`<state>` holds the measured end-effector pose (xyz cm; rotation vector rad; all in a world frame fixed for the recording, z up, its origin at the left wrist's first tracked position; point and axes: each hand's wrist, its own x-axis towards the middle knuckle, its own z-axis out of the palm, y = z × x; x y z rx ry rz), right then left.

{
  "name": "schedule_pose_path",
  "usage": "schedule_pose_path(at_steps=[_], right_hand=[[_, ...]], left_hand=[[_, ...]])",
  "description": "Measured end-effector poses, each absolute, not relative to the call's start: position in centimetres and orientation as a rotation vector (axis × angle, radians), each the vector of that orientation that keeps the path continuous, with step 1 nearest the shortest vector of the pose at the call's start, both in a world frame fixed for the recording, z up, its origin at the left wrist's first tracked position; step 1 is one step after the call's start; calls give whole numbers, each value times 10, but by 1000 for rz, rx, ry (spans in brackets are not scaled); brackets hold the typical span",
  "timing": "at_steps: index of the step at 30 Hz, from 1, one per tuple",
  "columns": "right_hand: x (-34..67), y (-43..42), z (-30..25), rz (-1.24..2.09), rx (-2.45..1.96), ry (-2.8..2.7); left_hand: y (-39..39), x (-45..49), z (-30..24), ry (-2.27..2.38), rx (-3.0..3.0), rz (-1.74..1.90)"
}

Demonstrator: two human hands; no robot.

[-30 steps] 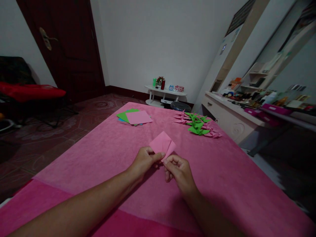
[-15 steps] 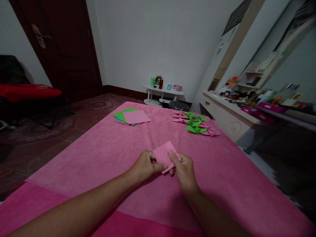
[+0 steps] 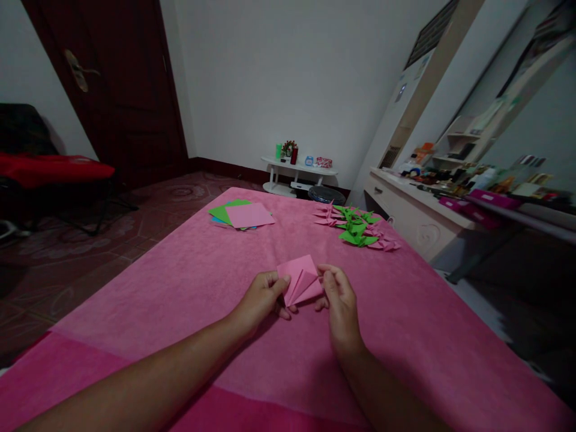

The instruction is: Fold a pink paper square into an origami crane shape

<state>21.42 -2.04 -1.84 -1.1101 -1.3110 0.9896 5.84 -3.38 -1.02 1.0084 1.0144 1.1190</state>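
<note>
A folded piece of pink origami paper (image 3: 297,279) is held just above the pink-covered table, with a crease and a narrow triangular flap facing me. My left hand (image 3: 263,297) grips its left side, thumb on top and fingers underneath. At the right edge of the paper is my right hand (image 3: 339,300), its curled fingers and thumb around that corner. How firmly the right fingertips pinch the edge is hard to see.
A stack of pink, green and blue paper sheets (image 3: 249,215) lies at the table's far left. Several folded green and pink paper cranes (image 3: 357,231) cluster at the far right. Beyond stand a white shelf table (image 3: 299,165) and a cluttered dresser (image 3: 418,204).
My right thumb has come off the paper's face and the hand has shifted to its right edge. The triangular flap now shows. My left thumb has moved up the left side.
</note>
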Motion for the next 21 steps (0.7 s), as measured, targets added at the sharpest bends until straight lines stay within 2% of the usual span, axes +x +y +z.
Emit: schedule_pose_path(at_steps=[3, 9, 21], right_hand=[[216, -19, -16, 947, -1061, -1350], [218, -13, -24, 1114, -1036, -1386], [215, -21, -12, 825, -965, -1633]], left_hand=[[-34, 59, -13, 1057, 1036, 1119], [-34, 60, -11, 1060, 1073, 1112], [-36, 59, -8, 1051, 1183, 1099]])
